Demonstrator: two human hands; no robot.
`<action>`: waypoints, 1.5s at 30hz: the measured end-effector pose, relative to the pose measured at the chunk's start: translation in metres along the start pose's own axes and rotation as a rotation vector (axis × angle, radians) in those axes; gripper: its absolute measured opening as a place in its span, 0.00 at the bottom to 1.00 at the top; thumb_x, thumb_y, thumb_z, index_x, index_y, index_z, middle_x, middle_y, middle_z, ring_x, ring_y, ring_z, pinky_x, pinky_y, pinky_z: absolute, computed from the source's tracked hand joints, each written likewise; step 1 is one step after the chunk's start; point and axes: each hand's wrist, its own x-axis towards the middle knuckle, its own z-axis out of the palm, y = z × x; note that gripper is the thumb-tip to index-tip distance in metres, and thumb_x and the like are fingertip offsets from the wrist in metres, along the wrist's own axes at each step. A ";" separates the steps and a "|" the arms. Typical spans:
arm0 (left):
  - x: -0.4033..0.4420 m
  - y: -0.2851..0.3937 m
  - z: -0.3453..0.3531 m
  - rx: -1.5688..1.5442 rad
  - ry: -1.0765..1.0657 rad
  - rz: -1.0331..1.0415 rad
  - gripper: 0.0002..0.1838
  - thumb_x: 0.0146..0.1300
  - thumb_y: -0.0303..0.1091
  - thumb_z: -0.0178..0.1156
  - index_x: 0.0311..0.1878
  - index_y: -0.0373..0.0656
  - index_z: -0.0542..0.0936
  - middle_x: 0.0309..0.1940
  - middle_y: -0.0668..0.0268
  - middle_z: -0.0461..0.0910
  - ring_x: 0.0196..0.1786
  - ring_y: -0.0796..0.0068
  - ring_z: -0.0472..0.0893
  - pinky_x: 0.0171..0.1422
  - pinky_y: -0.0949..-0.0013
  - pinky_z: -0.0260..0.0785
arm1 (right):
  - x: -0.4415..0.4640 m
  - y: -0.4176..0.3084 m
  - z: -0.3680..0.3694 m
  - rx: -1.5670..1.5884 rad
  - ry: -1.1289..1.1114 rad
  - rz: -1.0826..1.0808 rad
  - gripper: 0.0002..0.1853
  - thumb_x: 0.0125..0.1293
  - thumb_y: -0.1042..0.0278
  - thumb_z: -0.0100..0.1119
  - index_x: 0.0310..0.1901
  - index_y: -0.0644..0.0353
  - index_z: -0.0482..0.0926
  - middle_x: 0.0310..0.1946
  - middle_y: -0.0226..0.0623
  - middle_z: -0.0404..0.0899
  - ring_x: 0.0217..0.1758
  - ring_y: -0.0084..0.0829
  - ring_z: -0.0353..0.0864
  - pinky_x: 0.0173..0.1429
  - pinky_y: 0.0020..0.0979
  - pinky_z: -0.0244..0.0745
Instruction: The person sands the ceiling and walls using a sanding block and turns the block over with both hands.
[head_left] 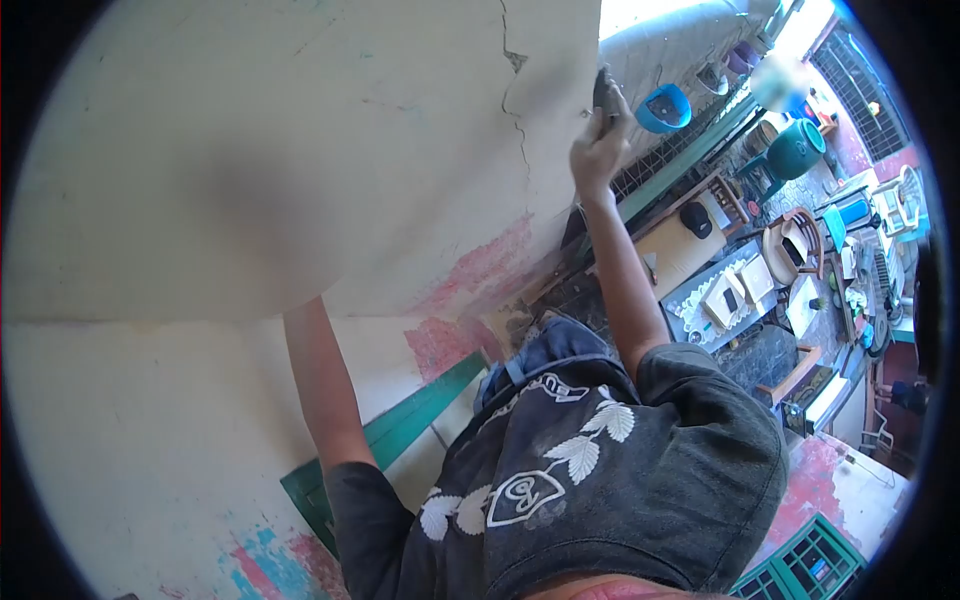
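Note:
My right hand (602, 140) is raised at the edge of a pale wall (430, 180), its fingers wrapped round a small dark object (600, 92) that I cannot identify. My left forearm (325, 385) reaches up over the wall on the left. A large blurred patch covers the end of that arm, so the left hand and anything in it are hidden. Between the arms, a jagged crack (514, 62) with a chipped spot runs down the wall.
A green wooden frame (420, 405) crosses below the left arm. Beyond the wall edge are a blue hanging pot (664, 108), a wooden bench (680, 245), a table with a lace cloth (690, 300), chairs and a green barrel (797, 150).

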 end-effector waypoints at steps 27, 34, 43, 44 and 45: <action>-0.008 -0.001 0.016 0.084 -0.034 0.093 0.34 0.77 0.58 0.46 0.75 0.43 0.71 0.81 0.36 0.51 0.85 0.35 0.46 0.85 0.35 0.36 | -0.117 0.199 0.117 0.373 0.397 1.015 0.26 0.81 0.71 0.38 0.77 0.71 0.63 0.77 0.53 0.66 0.81 0.45 0.64 0.82 0.41 0.60; -0.009 0.000 0.011 0.085 -0.030 0.108 0.34 0.77 0.58 0.46 0.75 0.42 0.72 0.81 0.37 0.52 0.85 0.36 0.47 0.85 0.35 0.36 | -0.138 0.231 0.083 0.399 0.183 1.393 0.23 0.84 0.66 0.41 0.74 0.62 0.68 0.69 0.45 0.75 0.71 0.37 0.73 0.72 0.36 0.71; -0.012 0.002 0.008 0.095 -0.041 0.109 0.35 0.78 0.59 0.46 0.75 0.42 0.71 0.81 0.36 0.53 0.85 0.36 0.47 0.85 0.36 0.37 | -0.136 0.243 0.100 0.362 0.277 1.174 0.28 0.84 0.65 0.39 0.78 0.71 0.59 0.80 0.53 0.61 0.82 0.45 0.62 0.84 0.38 0.54; -0.010 0.000 0.011 0.095 -0.027 0.116 0.35 0.77 0.59 0.46 0.75 0.42 0.71 0.81 0.36 0.53 0.85 0.36 0.47 0.85 0.36 0.36 | -0.126 0.223 0.103 0.298 0.226 0.940 0.28 0.83 0.65 0.40 0.79 0.70 0.58 0.79 0.54 0.62 0.81 0.46 0.63 0.83 0.39 0.56; -0.006 0.000 0.016 0.102 -0.011 0.116 0.35 0.77 0.59 0.46 0.75 0.42 0.72 0.81 0.37 0.53 0.85 0.36 0.47 0.85 0.36 0.37 | -0.120 0.200 0.105 0.238 0.173 0.703 0.29 0.82 0.66 0.42 0.79 0.69 0.58 0.79 0.54 0.62 0.81 0.47 0.63 0.82 0.40 0.58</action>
